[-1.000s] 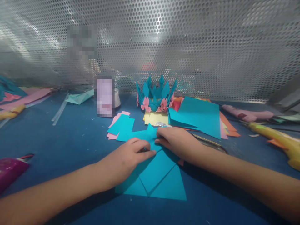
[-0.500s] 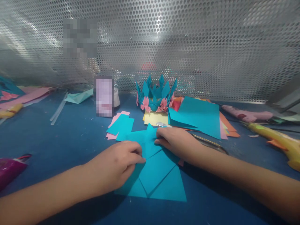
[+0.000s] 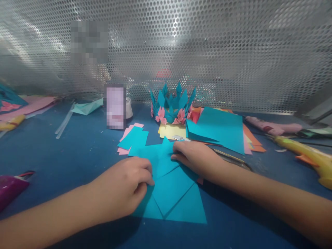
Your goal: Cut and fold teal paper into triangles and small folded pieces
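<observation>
A folded sheet of teal paper (image 3: pixel 176 197) lies flat on the blue table (image 3: pixel 77 152) in front of me. My left hand (image 3: pixel 124 186) rests on its left side, fingers curled in and pressing along a crease. My right hand (image 3: pixel 194 155) lies on the paper's upper right part, fingers together and pressing it down. Small teal and pink paper squares (image 3: pixel 132 138) sit just beyond the sheet.
A teal and pink paper crown (image 3: pixel 172 105) stands at the back, on a yellow sheet (image 3: pixel 169 131). A stack of teal, orange and pink sheets (image 3: pixel 220 129) lies to its right. A yellow glue gun (image 3: pixel 308 155) is at the right, a magenta tool (image 3: pixel 10 186) at the left. A perforated metal wall (image 3: pixel 181 45) closes the back.
My left hand has slid back toward me and to the left along the teal paper's crease. My right hand has stayed put.
</observation>
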A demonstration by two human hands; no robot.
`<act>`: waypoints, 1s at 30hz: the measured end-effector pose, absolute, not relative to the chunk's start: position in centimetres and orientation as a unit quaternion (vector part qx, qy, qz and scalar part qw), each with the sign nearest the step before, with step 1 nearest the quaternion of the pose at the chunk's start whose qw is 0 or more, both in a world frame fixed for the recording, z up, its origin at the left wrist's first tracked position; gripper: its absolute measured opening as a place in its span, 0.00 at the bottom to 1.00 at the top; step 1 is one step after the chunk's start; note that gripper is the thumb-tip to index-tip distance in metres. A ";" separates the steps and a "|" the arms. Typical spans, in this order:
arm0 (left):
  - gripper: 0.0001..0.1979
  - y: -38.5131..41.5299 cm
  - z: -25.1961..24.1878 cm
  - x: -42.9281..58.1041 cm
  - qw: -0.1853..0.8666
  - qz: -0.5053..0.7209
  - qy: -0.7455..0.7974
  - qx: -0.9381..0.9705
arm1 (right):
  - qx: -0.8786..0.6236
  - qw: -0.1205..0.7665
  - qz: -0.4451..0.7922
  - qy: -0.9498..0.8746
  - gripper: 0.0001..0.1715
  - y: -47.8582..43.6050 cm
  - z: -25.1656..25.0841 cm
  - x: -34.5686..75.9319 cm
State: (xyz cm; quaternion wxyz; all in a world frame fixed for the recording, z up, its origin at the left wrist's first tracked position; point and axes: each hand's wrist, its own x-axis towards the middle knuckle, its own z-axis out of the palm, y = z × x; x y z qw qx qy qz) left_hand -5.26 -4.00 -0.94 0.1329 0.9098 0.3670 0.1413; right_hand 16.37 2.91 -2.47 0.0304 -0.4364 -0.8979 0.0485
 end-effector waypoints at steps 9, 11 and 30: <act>0.19 -3.6 -2.2 -4.9 0.150 0.130 0.335 0.921 | -0.338 0.155 0.033 -0.927 0.10 1.1 -2.6 16.4; 0.20 -3.6 -2.1 -4.9 0.151 0.126 0.334 0.922 | -0.336 0.162 0.070 -0.925 0.10 0.5 -2.7 16.2; 0.18 -3.6 -2.0 -5.0 0.164 0.143 0.315 0.924 | -0.453 0.054 0.297 -0.839 0.12 2.0 -0.5 17.9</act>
